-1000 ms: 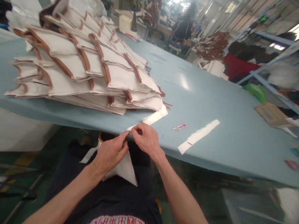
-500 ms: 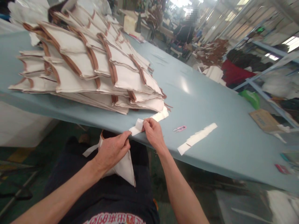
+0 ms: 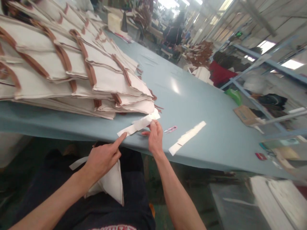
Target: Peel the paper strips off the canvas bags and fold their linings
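A white strip [image 3: 137, 125] lies on the pale blue table [image 3: 192, 105] near its front edge. My left hand [image 3: 103, 158] points its forefinger onto the strip's near end, the other fingers curled. My right hand [image 3: 154, 137] rests fingers on the strip's middle, pinched loosely at its edge. A white fabric piece [image 3: 111, 185] lies on my lap under the left hand. Small pink thread snips [image 3: 170, 129] lie just right of the right hand.
A big stack of white bags with brown straps [image 3: 72, 70] fills the table's left. A second white strip [image 3: 187, 138] lies to the right. A cardboard piece [image 3: 244, 115], blue racks and a person at the far end stand beyond.
The strip has been laid flat on the table. My left hand has let go of its pinch and now points at the strip's end; my right hand has slid along the strip.
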`<state>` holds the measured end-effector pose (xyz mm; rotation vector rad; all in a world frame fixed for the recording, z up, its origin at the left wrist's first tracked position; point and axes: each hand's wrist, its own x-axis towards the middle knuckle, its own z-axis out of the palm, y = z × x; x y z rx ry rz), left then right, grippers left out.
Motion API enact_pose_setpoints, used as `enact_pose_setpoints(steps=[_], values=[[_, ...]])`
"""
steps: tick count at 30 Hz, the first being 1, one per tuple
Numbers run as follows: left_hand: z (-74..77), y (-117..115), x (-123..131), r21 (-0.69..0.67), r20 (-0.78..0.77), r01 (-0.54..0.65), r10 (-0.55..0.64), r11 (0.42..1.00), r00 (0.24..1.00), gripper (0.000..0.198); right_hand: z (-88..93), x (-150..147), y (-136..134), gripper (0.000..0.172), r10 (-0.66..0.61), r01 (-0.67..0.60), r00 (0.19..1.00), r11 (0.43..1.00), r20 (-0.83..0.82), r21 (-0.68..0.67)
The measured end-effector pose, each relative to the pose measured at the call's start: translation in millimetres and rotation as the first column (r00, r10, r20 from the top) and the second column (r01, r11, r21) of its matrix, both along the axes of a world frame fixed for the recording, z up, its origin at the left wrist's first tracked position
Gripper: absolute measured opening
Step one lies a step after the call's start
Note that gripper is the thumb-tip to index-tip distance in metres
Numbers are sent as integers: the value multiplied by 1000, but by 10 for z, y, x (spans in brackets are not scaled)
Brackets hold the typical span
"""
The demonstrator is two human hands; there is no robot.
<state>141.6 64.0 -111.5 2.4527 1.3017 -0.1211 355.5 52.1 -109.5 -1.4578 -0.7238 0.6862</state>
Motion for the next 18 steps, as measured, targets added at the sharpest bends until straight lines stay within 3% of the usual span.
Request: enact_pose_setpoints(steps=[4, 8, 9, 13, 18], values=[[-2, 15, -13, -13, -31, -1, 1, 1000, 1000, 76, 165, 419, 80, 27, -153, 169, 968, 984, -198, 65], [-12, 31, 12, -8, -49, -9, 8, 1000, 999, 76, 357, 933, 390, 29, -303, 330, 884, 944, -356, 16], [-15, 30, 18, -5, -52, -12, 12, 1000, 999, 75, 396, 1064, 482, 26, -340, 366, 860, 931, -380, -4], [-31, 14, 32, 3, -46, -28, 28, 1000, 999, 75, 504, 1531, 791, 41, -437, 448, 788, 890, -434, -84], [-65, 23, 41, 10, -28, -50, 51, 999, 998, 74, 550, 1913, 940, 43, -537, 515, 719, 838, -441, -180]])
